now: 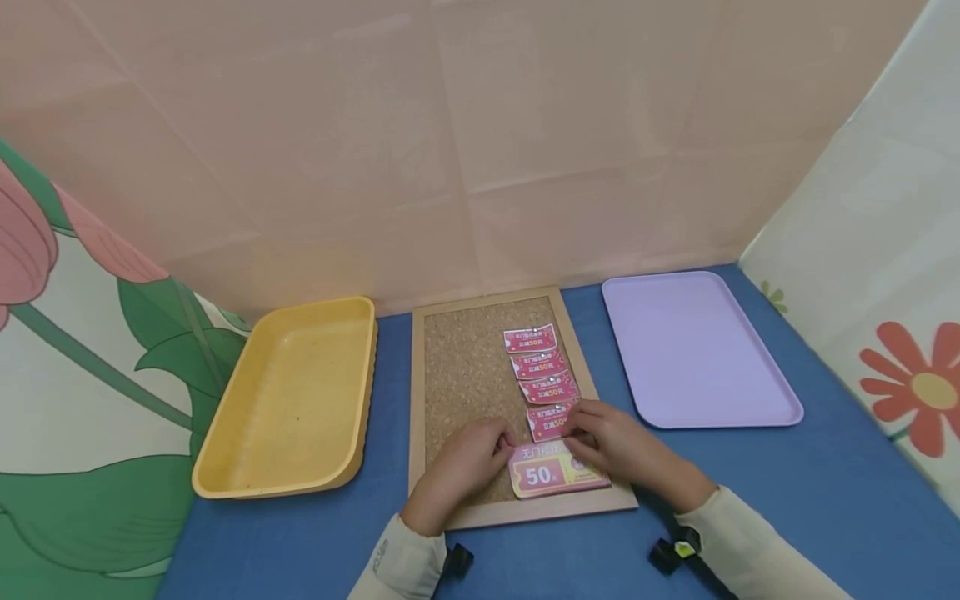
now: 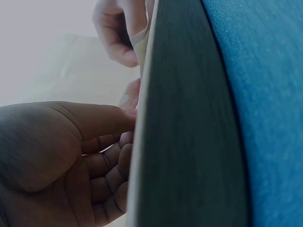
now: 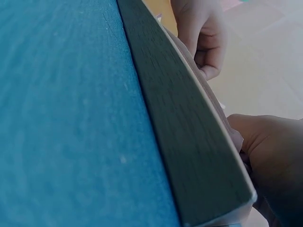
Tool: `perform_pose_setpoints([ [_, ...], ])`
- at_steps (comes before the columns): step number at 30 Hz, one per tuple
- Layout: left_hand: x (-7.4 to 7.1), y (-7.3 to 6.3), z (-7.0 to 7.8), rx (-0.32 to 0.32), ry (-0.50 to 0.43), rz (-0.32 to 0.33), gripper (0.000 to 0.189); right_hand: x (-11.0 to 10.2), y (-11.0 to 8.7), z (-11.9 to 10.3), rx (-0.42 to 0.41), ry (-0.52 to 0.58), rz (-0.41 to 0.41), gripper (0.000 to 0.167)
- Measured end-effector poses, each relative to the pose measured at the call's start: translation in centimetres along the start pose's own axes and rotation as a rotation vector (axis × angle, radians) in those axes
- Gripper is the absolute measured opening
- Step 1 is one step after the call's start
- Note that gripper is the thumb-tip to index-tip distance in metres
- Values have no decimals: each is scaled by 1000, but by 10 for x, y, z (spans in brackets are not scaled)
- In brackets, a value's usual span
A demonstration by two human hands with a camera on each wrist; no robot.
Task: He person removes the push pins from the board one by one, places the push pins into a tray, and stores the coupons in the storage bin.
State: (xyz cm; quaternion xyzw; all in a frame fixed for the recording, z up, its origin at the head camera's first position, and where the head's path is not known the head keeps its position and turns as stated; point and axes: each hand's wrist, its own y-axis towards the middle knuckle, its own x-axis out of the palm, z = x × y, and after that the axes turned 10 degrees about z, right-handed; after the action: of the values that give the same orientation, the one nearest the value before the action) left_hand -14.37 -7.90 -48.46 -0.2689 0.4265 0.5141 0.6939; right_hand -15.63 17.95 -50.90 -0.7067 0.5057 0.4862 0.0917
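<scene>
On a wood-framed cork board (image 1: 465, 375), several red coupons (image 1: 547, 387) stand in a column, small pins at their top edges. Below them lies a larger pink-and-yellow coupon (image 1: 551, 477) marked 50. At its upper left corner, my left hand (image 1: 467, 460) pinches it between thumb and fingers. My right hand (image 1: 626, 450) grips its upper right part with curled fingers, beside the lowest red coupon. The left wrist view shows the left thumb (image 2: 102, 118) against the fingers behind the frame's edge. In the right wrist view the board's frame (image 3: 184, 123) hides most right fingertips.
A yellow tray (image 1: 358, 417) stands left of the board, and a lilac tray (image 1: 701, 350) lies to its right. Blue cloth (image 1: 540, 567) covers the table. A pinkish curtain (image 1: 450, 150) hangs behind. Black straps (image 1: 675, 550) are at the wrists.
</scene>
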Motion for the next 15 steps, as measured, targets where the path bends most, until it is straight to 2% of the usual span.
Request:
perform_pose_setpoints([
  [15, -1, -1, 1, -4, 1, -4, 5, 0, 1, 1, -18, -41, 4, 10],
])
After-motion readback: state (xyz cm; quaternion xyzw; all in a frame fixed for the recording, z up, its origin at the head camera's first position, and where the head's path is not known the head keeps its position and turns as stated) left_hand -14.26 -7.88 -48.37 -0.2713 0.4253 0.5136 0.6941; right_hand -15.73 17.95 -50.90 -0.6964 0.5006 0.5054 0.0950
